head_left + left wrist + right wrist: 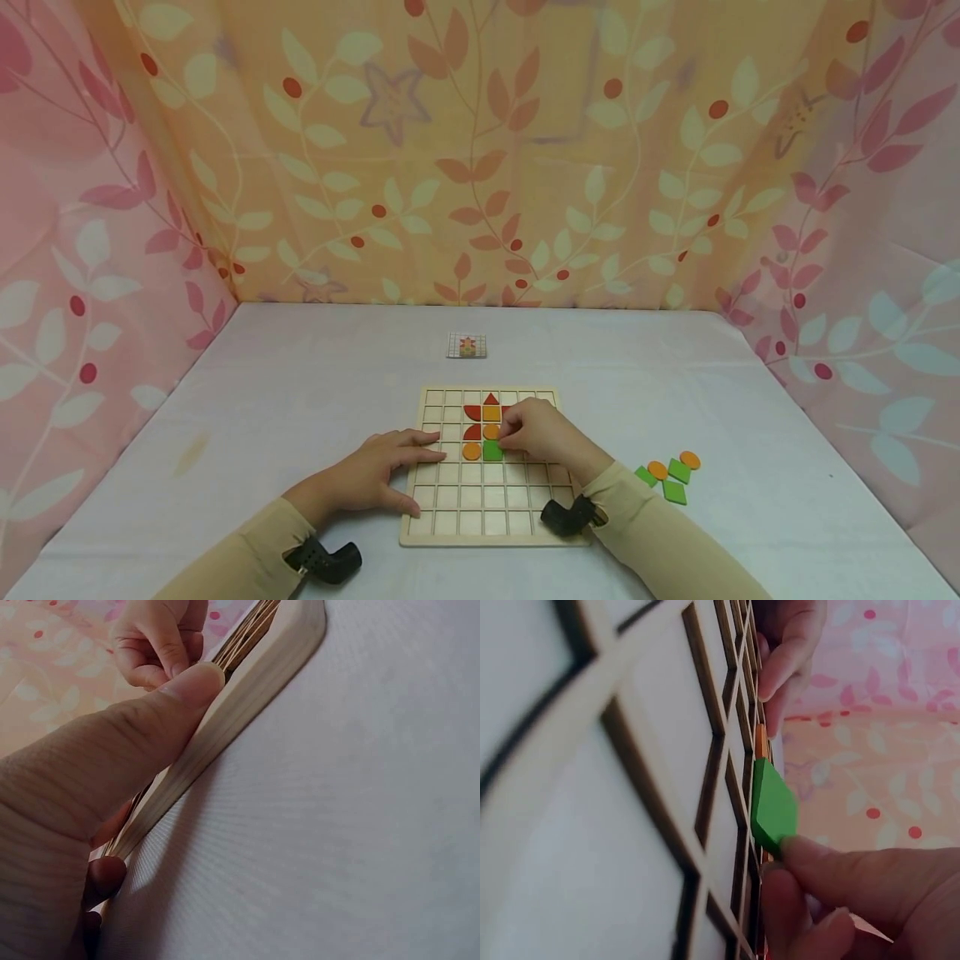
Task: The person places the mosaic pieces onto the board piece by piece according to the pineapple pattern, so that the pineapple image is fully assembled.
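Observation:
A wooden grid board (495, 540) lies on the table. My right hand (543, 433) pinches a green square tile (775, 806) by one corner, and in the right wrist view that tile stands tilted at the grid. Left of it is an orange round tile (471, 452); above it sit another orange disc (491, 432), a yellow-orange square (491, 413), a red triangle (491, 399) and red curved tiles (472, 413). The right hand partly covers the red tiles on that side. My left hand (386, 467) rests with extended fingers on the board's left edge, its thumb (142, 724) against the rim.
Right of the board lies a loose group of green square tiles (674, 492) and orange round tiles (690, 460). Behind the board is a small card (467, 346) with a gridded picture. Patterned cloth (480, 167) walls the table's back and sides.

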Motion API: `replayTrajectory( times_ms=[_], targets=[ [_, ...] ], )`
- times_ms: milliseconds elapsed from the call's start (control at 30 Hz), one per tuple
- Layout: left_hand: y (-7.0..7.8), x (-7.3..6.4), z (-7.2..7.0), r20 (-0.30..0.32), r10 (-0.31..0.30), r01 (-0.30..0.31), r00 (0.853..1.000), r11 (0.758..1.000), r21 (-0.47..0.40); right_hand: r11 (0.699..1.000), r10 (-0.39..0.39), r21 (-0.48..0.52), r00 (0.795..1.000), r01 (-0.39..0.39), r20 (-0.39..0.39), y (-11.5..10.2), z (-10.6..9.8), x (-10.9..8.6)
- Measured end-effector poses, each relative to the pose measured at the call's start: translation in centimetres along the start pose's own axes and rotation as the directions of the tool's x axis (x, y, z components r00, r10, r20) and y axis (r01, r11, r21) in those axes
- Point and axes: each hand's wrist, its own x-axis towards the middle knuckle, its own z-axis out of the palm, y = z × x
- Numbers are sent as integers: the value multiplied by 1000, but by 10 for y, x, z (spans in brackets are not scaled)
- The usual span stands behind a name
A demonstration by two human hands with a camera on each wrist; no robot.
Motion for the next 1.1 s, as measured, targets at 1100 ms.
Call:
replayTrajectory(
  times_ms=[1100],
  targets=[
    [4,-1,-2,4,-5,5,1000,1000,4,979,69,188,997,-73,25,35,-73,-27]
  ],
)
